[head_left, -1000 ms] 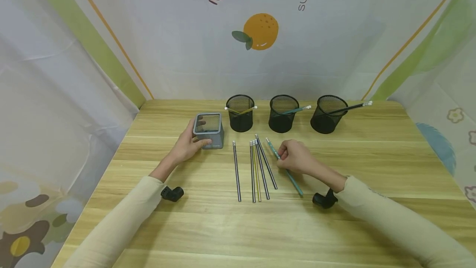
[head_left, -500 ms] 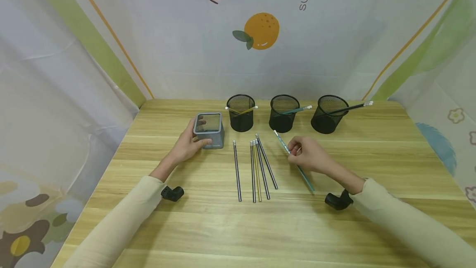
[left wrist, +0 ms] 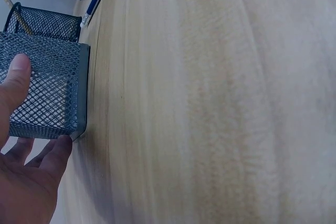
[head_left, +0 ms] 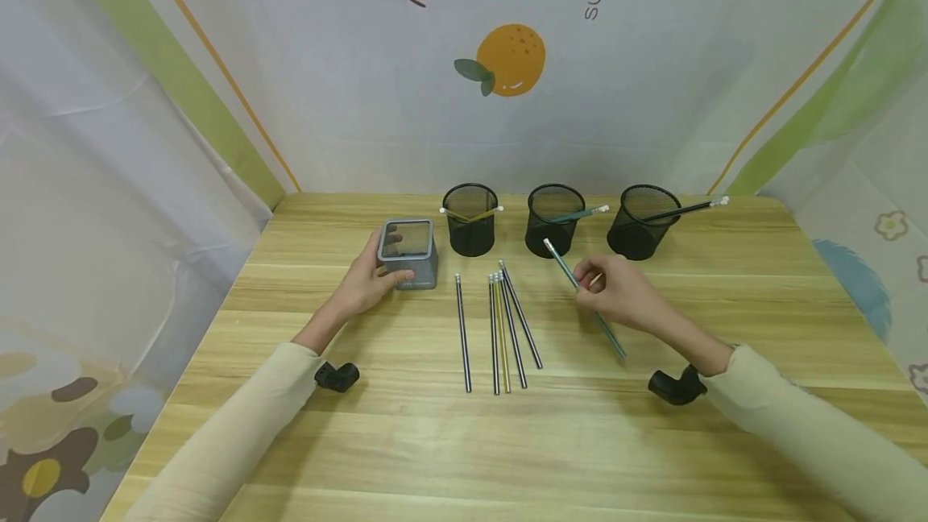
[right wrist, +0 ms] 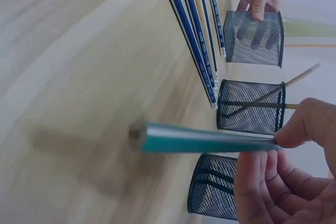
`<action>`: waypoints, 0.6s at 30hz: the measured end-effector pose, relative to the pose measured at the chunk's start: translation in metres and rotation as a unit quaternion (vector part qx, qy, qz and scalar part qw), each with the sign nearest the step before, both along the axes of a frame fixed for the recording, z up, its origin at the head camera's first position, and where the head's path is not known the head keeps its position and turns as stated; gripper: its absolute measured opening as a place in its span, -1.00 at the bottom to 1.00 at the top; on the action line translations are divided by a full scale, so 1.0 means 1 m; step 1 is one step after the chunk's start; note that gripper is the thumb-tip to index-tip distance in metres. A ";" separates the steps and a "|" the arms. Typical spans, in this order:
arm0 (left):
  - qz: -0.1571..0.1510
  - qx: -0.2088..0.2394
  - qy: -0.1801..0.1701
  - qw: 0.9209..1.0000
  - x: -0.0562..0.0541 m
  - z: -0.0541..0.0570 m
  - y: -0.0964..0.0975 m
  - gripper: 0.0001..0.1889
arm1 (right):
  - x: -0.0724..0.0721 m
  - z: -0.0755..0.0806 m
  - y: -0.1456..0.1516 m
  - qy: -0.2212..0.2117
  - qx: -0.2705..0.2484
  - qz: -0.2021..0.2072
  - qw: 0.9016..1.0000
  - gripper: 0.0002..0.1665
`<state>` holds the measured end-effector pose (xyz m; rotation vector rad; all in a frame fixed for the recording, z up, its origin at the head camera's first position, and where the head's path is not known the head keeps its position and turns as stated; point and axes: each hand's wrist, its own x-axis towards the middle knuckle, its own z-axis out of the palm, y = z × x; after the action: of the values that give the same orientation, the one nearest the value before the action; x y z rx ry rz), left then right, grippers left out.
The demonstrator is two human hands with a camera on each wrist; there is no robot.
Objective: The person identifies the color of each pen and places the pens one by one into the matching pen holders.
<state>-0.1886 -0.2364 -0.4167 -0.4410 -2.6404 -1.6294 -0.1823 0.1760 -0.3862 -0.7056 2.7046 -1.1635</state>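
The right fingers (right wrist: 251, 184) are pinching the teal pencil (right wrist: 199, 142) about mid-length, above the bench (head_left: 420, 449); a firm pinch should be stopping it swivelling. The left fingers (left wrist: 55, 158) are gripping the grey cup (left wrist: 50, 93), left. Far, the pencil is overlapping the middle black cup (head_left: 564, 237); touching or apart is not showing.

The pencil (head_left: 611, 335) is teal, 4 others (head_left: 463, 337) dark blue. 1 mesh cup (head_left: 426, 268) is grey, 3 mesh cups (head_left: 471, 242) black. Sleeves (head_left: 239, 425): plain cream. Surface (head_left: 406, 457): yellowish wood grain.
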 end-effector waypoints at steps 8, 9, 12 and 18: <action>-0.004 -0.006 0.002 1.000 0.012 0.022 0.009 -0.14 | 0.000 0.008 0.007 0.019 -0.022 -0.012 1.000 -0.84; -0.004 -0.006 0.003 1.000 0.012 0.022 0.009 -0.13 | 0.000 0.010 0.008 0.023 -0.025 -0.013 0.999 -0.85; -0.004 -0.008 0.004 1.000 0.011 0.021 0.009 -0.12 | 0.000 0.014 0.011 0.032 -0.031 -0.016 0.999 -0.85; 0.000 -0.008 -0.004 1.000 0.016 0.028 0.011 -0.15 | 0.000 0.020 0.014 0.040 -0.043 -0.019 0.998 -0.83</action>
<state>-0.1727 -0.2250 -0.3891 -0.4346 -2.6607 -1.6157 -0.1826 0.1904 -0.3664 -0.7299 2.7593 -1.2945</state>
